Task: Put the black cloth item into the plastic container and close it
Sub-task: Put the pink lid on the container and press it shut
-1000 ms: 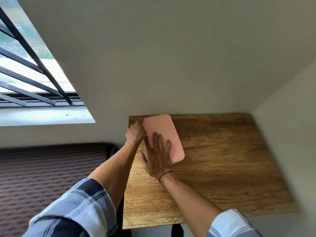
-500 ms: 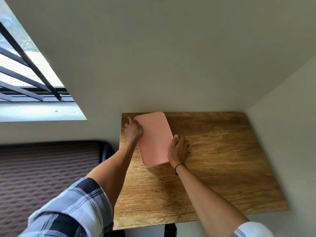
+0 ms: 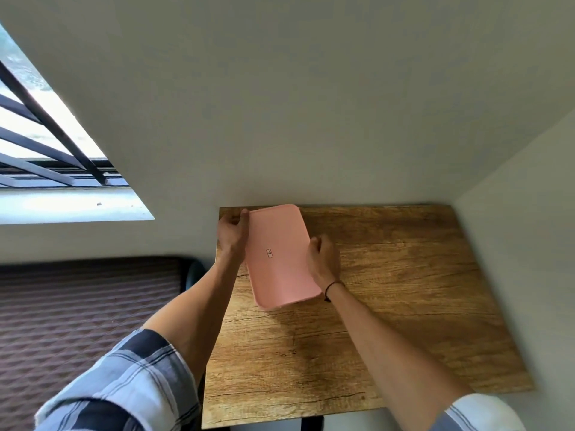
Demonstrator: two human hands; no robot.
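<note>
A flat pink plastic container [image 3: 280,256] with its pink lid on lies on the wooden table [image 3: 389,306], near the table's far left corner. A small dark mark sits at the lid's middle. My left hand [image 3: 231,234] grips the container's left long edge near its far end. On the right long edge, my right hand [image 3: 322,258] holds the container with curled fingers. A thin black band circles my right wrist. The black cloth item is not visible; the lid hides the inside.
The table stands in a corner, with a white wall [image 3: 311,119] behind and another wall [image 3: 522,244] on the right. To the left are a barred window [image 3: 46,150] and a brown patterned surface [image 3: 77,306] below table height.
My right hand left the top of the lid and took the container's right edge, then slid farther along it. My left hand shifted along the left edge.
</note>
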